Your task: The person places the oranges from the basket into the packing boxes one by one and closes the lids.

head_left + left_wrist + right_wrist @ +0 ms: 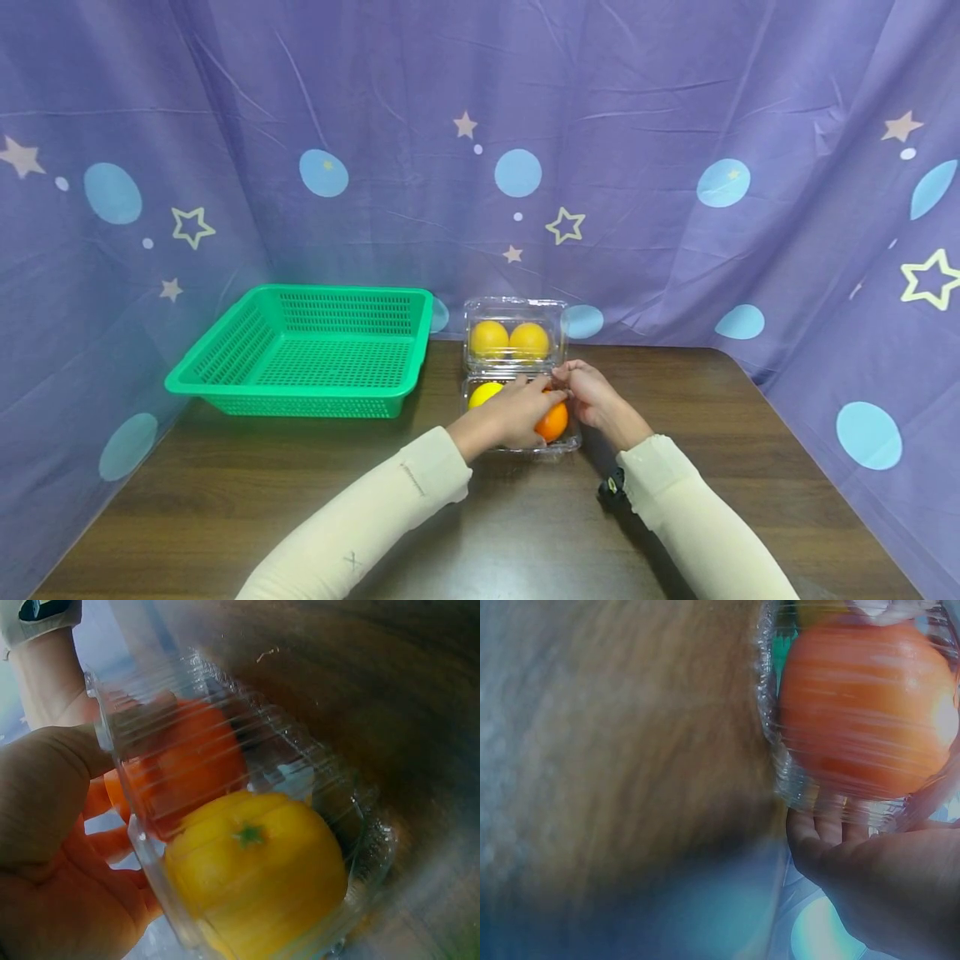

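Observation:
A clear plastic clamshell box [568, 443] lies on the table with its lid side raised at the back. Inside its front half sit a yellow fruit [259, 877] with a green star-shaped stem mark and, to its right, an orange [866, 712]. My left hand [519, 412] reaches over the box and grips the orange, its thumb seen through the plastic in the left wrist view. At the right side of the box, my right hand [592, 397] holds the rim with bent fingers. Two yellow-orange fruits [489, 340] show through the clear plastic behind.
A green slotted basket [300, 390] stands at the left of the brown wooden table [712, 433]. Behind the table hangs a purple curtain [637, 250] with stars and blue ovals. A dark band with a small device [612, 485] hangs by the right sleeve.

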